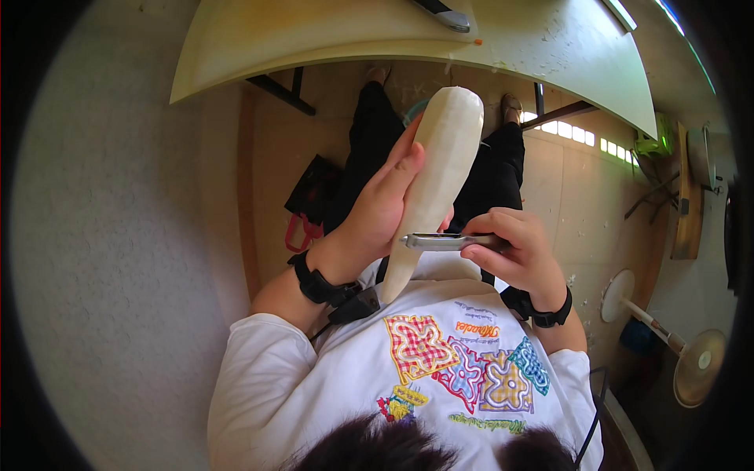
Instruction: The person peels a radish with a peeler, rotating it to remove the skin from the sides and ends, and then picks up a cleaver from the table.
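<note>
A long, pale, peeled white radish [444, 149] slants upright in front of my shirt, its thick end up and its narrow tip toward my chest. My left hand [385, 200] is closed around its side, with the thumb lying along the surface and other fingers hidden behind. In my right hand [518, 247] is a metal peeler [440, 242], gripped by the handle. The peeler's head crosses the radish's lower part; whether the blade touches it I cannot tell.
Ahead stands a table [330, 47] bearing a dark-handled tool [444, 14] and small scraps. Below, a black bag [312, 188] with a pink strap lies left of my legs. To the right are a fan [699, 367] and a wooden board [688, 192]. A wall [118, 235] rises at left.
</note>
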`<state>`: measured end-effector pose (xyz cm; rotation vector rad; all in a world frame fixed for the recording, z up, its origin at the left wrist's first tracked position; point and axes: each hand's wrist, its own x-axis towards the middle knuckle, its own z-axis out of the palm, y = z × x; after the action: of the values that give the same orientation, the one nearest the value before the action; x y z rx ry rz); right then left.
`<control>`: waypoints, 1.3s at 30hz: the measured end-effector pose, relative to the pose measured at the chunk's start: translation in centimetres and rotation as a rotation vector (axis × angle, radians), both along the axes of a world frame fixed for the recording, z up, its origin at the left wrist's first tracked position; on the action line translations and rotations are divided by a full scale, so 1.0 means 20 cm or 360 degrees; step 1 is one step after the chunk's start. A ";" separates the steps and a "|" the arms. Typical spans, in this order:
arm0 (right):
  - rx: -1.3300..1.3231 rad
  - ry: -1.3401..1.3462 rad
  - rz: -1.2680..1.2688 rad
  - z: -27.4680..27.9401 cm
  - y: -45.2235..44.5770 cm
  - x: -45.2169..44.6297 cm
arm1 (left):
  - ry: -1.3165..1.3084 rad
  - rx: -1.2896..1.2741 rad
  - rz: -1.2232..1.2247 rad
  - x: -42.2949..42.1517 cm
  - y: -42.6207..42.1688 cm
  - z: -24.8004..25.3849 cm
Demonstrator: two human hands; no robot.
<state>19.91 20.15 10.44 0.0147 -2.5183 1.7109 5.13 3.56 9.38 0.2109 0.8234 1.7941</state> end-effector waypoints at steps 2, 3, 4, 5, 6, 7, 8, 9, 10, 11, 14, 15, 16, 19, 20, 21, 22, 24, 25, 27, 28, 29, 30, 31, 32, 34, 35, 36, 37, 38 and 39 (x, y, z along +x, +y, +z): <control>0.0009 0.0026 0.0000 0.00 -0.01 0.00 | -0.0086 0.0017 -0.0018 0.01 0.00 -0.01; 0.0007 0.0025 -0.0002 0.01 -0.01 0.00 | -0.0174 0.0038 -0.0030 0.01 0.01 -0.01; 0.0025 -0.0004 0.0015 0.02 -0.01 -0.01 | -0.0173 0.0036 -0.0031 0.01 0.01 -0.01; 0.0042 -0.0033 0.0032 0.02 -0.01 -0.01 | -0.0150 0.0032 -0.0040 0.01 0.01 0.00; 0.0041 -0.0035 0.0032 0.01 -0.02 -0.01 | -0.0128 0.0028 -0.0050 0.01 0.00 0.00; 0.0024 -0.0016 -0.0041 -0.01 -0.03 0.00 | -0.0129 0.0028 -0.0049 0.01 0.00 0.00; 0.0008 0.0002 -0.0116 -0.02 -0.04 0.01 | -0.0098 0.0002 -0.0057 0.01 0.00 0.00; 0.0008 0.0001 -0.0117 -0.02 -0.03 0.01 | -0.0064 -0.0022 -0.0065 0.01 0.00 0.00; 0.0037 0.0022 -0.0126 -0.02 -0.03 0.01 | -0.0065 -0.0021 -0.0065 0.01 -0.01 0.00; 0.0064 0.0042 -0.0134 -0.03 -0.03 0.01 | -0.0097 -0.0011 -0.0094 0.01 -0.01 0.00; 0.0082 0.0028 -0.0171 -0.02 -0.04 0.02 | -0.0072 -0.0091 -0.0112 0.03 0.00 0.01; 0.0086 0.0027 -0.0174 -0.04 -0.04 0.02 | -0.0011 -0.0183 -0.0095 0.03 0.00 0.02; 0.0084 0.0115 -0.0258 -0.07 -0.04 0.02 | -0.0014 -0.0183 -0.0096 0.03 0.00 0.03; 0.0115 0.0185 -0.0327 -0.09 -0.02 0.01 | -0.0097 -0.0130 -0.0144 0.03 -0.01 0.04; 0.0153 0.0171 -0.0313 -0.08 -0.02 0.01 | -0.0094 -0.0120 -0.0139 0.03 -0.02 0.03; 0.0154 0.0171 -0.0314 -0.11 -0.02 0.01 | -0.0090 -0.0109 -0.0137 0.03 -0.02 0.02; 0.0029 0.0169 -0.0504 -0.14 -0.02 0.02 | -0.0087 -0.0107 -0.0140 0.03 -0.01 0.03; -0.0104 0.0128 -0.0682 -0.13 -0.01 0.01 | -0.0121 0.0046 -0.0214 0.04 -0.02 0.01; -0.0105 0.0123 -0.0676 -0.13 0.00 0.01 | -0.0125 0.0045 -0.0208 0.04 -0.02 0.01; -0.0116 0.0040 -0.0634 -0.13 -0.01 0.01 | -0.0144 -0.0014 -0.0150 0.04 -0.03 0.00; -0.0114 0.0046 -0.0636 -0.13 -0.01 0.01 | -0.0138 -0.0012 -0.0153 0.04 -0.03 0.00; -0.0082 0.0052 -0.0627 -0.13 0.00 0.01 | -0.0158 -0.0015 -0.0152 0.04 -0.03 0.01; -0.0051 0.0053 -0.0618 -0.14 0.01 0.01 | -0.0182 -0.0021 -0.0151 0.04 -0.02 0.01; -0.0051 0.0049 -0.0619 -0.14 0.02 0.01 | -0.0186 -0.0022 -0.0152 0.05 -0.02 0.01; -0.0179 0.0038 -0.0737 -0.15 0.03 0.01 | -0.0208 0.0002 -0.0174 0.04 -0.02 0.01; -0.0323 0.0015 -0.0875 -0.17 0.08 0.00 | -0.0225 0.0029 -0.0198 0.03 -0.03 0.01; -0.0444 -0.0021 -0.0922 -0.21 0.12 0.00 | -0.0145 0.0048 -0.0278 0.03 -0.04 0.01; -0.0376 -0.0067 -0.0948 -0.20 0.15 -0.03 | -0.0070 0.0065 -0.0359 0.03 -0.05 0.01; -0.0305 -0.0111 -0.0977 -0.20 0.18 -0.05 | -0.0069 0.0065 -0.0365 0.05 -0.06 0.02; -0.0294 -0.0091 -0.1033 -0.26 0.22 -0.06 | -0.0145 0.0077 -0.0424 0.07 -0.07 0.04; -0.0287 -0.0088 -0.1038 -0.26 0.23 -0.06 | -0.0224 0.0091 -0.0478 0.08 -0.07 0.06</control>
<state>18.77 24.78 5.22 -0.7797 -2.0433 1.6378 6.72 2.12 10.52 0.2301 0.6059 1.5316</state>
